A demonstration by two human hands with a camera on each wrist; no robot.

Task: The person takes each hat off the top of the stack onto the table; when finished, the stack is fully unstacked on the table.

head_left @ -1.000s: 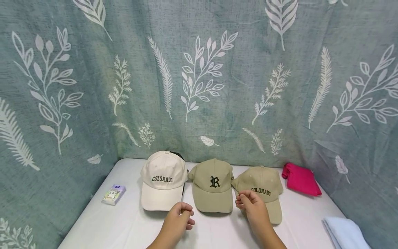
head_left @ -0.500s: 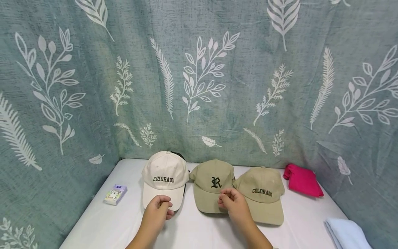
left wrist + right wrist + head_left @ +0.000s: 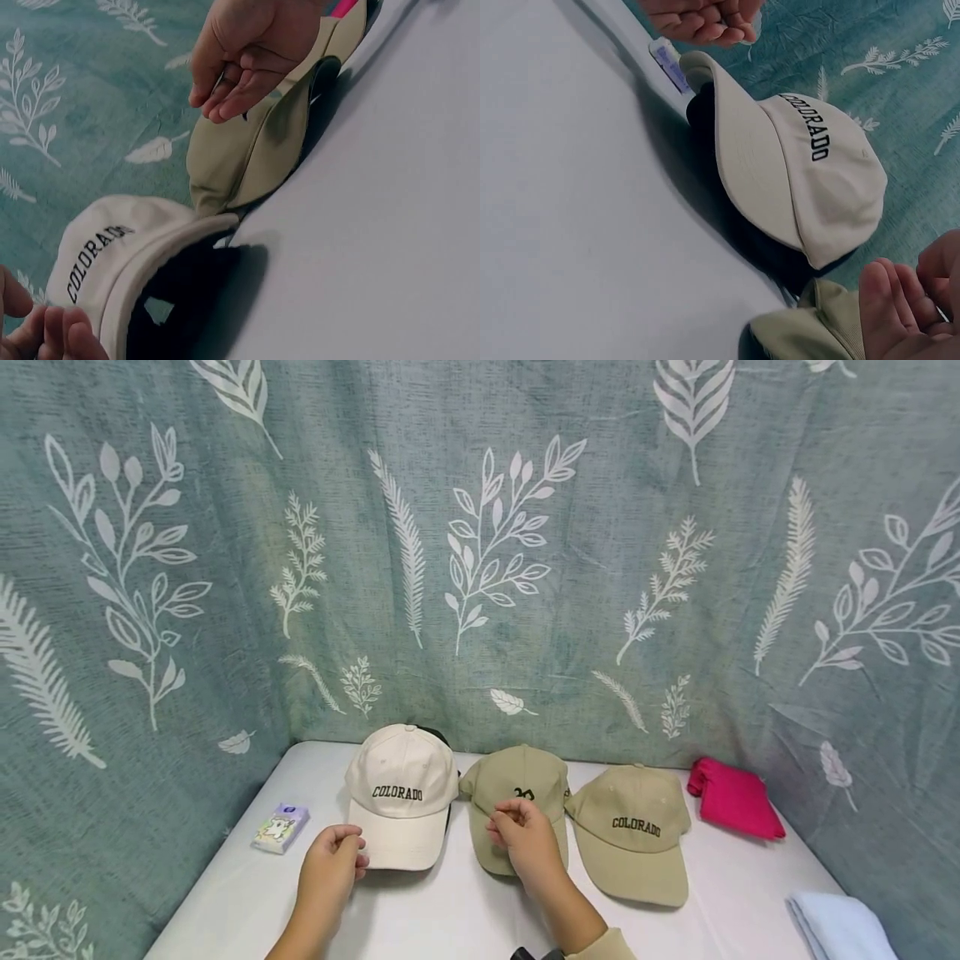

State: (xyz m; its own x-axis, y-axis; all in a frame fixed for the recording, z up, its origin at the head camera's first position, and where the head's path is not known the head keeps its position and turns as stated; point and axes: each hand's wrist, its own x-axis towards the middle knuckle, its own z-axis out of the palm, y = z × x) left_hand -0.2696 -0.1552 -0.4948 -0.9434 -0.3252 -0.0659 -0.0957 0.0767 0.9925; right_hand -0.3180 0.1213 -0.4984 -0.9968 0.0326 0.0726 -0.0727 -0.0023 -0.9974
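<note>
Three baseball caps stand in a row. The cream cap [image 3: 401, 839] lettered COLORADO is on the left, with something black showing behind and under it. An olive cap [image 3: 487, 781] with a dark emblem sits in the middle, and a khaki COLORADO cap [image 3: 637, 872] on the right. My left hand [image 3: 327, 864] hovers at the left edge of the cream brim, fingers loosely curled round nothing. My right hand [image 3: 528, 843] is in front of the olive cap, partly covering its emblem; the right wrist view shows its fingers [image 3: 881, 289] bent loosely, holding nothing.
A small lilac and yellow pack [image 3: 280, 828] lies left on the white table [image 3: 442, 927]. Folded crimson cloth [image 3: 738, 802] rests at the back right, and light blue cloth [image 3: 843, 922] at the right front edge. A patterned teal curtain [image 3: 570, 610] encloses the back and sides.
Both hands have moved left: the left from between the cream and olive caps to the cream brim's left edge, the right from the khaki cap to the olive one. The caps stay put.
</note>
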